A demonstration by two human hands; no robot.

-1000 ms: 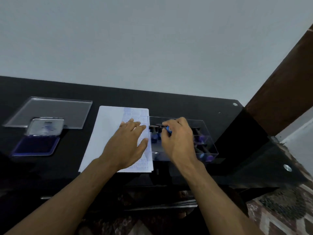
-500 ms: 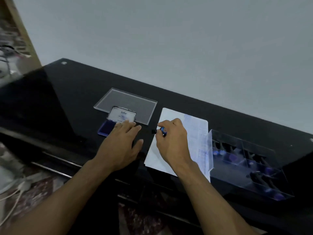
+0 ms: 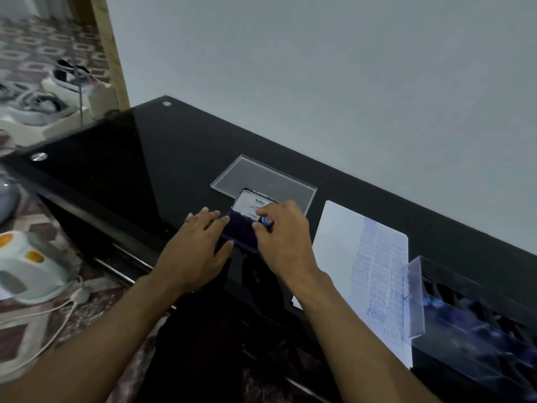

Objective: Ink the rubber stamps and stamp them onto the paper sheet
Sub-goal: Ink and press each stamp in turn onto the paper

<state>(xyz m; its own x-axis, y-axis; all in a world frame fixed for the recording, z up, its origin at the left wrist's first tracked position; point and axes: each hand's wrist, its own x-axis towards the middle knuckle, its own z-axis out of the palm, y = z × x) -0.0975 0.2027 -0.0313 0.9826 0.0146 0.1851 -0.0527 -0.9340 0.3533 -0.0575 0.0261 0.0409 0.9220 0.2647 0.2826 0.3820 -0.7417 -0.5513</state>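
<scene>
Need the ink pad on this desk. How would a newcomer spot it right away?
Start at the black glass desk and find the clear flat lid near the wall. The ink pad lies just in front, between the left hand and right hand. It alone is dark purple, with a white-labelled lid propped open behind.

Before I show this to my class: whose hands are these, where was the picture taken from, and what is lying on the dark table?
There is no machine here: a person wears a camera on the head, so you look down along their own arms. The left hand lies flat, fingers straight, at the near edge of the open ink pad. The right hand pinches a small blue-topped rubber stamp over the pad. On the black table also lie a clear lid, a paper sheet with blue stamp marks down its right side, and a clear box of stamps.
</scene>
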